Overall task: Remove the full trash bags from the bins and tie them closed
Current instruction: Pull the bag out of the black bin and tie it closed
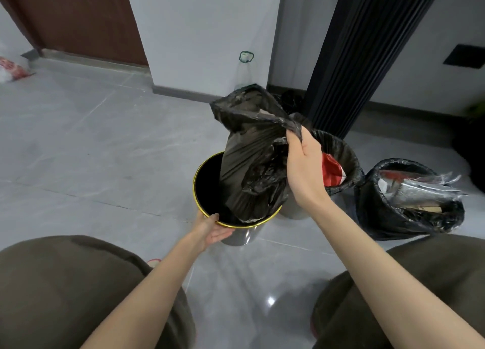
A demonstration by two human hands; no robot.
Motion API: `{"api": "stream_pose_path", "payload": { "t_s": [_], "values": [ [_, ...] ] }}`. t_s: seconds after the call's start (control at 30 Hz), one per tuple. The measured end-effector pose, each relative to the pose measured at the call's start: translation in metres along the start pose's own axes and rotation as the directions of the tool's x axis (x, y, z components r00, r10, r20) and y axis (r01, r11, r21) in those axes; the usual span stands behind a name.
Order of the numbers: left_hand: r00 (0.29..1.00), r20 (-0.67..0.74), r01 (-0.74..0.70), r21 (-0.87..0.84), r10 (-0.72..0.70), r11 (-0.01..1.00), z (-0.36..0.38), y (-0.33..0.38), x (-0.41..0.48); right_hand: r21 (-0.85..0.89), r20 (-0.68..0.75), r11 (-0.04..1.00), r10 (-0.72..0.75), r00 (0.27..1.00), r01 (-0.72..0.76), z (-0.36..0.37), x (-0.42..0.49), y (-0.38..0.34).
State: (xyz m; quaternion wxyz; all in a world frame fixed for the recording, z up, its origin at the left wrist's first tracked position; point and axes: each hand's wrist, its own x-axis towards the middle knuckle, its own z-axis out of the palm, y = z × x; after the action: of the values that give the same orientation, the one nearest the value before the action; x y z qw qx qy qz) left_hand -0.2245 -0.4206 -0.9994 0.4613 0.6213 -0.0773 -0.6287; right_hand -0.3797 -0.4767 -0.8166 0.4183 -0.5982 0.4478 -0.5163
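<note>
While left hand (212, 230) steadies bin (207, 165), right hand (304, 165) grips black bag (252, 152)

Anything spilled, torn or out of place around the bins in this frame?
No spill or tear shows. One oddity: a red-and-white plastic bag lies loose on the floor by the door, far from the bins. The lifted black bag hangs intact from the right hand.

Both forearms are bare, with no sleeves in view; dark olive-brown trousers (65, 291) of soft cloth cover both knees.
</note>
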Motion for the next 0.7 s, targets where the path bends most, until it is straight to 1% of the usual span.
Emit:
{"api": "stream_pose_path", "payload": {
  "t_s": [0.17, 0.23, 0.3, 0.4, 0.5, 0.6, 0.7],
  "values": [
    [0.999, -0.012, -0.031, -0.063, 0.03, 0.998, 0.005, 0.015, 0.017, 0.012, -0.098, 0.998, -0.068, 0.993, 0.069, -0.021, -0.002, -0.025],
    [0.998, -0.013, -0.067, -0.07, 0.066, 0.995, 0.009, 0.021, 0.02, -0.017, -0.123, 0.994, -0.112, 0.986, 0.111, -0.03, -0.002, -0.032],
    [0.995, -0.023, -0.102, -0.117, 0.1, 0.988, 0.012, 0.028, 0.026, -0.068, -0.128, 0.988, -0.147, 0.981, 0.139, -0.04, -0.001, -0.039],
    [0.989, -0.006, -0.148, -0.159, 0.149, 0.976, 0.019, 0.038, 0.041, -0.127, -0.105, 0.981, -0.161, 0.981, 0.148, -0.055, 0.004, -0.042],
    [0.989, 0.034, -0.136, -0.202, 0.146, 0.97, 0.03, 0.05, 0.058, -0.175, -0.051, 0.979, -0.113, 0.992, 0.103, -0.066, 0.001, -0.035],
    [0.985, 0.109, -0.109, -0.179, 0.13, 0.978, 0.04, 0.064, 0.068, -0.22, 0.007, 0.973, -0.062, 0.998, 0.062, -0.071, -0.008, -0.025],
    [0.988, 0.131, -0.068, -0.132, 0.086, 0.989, 0.042, 0.077, 0.08, -0.251, 0.051, 0.966, -0.053, 0.997, 0.064, -0.075, -0.018, -0.018]
  ]
}}
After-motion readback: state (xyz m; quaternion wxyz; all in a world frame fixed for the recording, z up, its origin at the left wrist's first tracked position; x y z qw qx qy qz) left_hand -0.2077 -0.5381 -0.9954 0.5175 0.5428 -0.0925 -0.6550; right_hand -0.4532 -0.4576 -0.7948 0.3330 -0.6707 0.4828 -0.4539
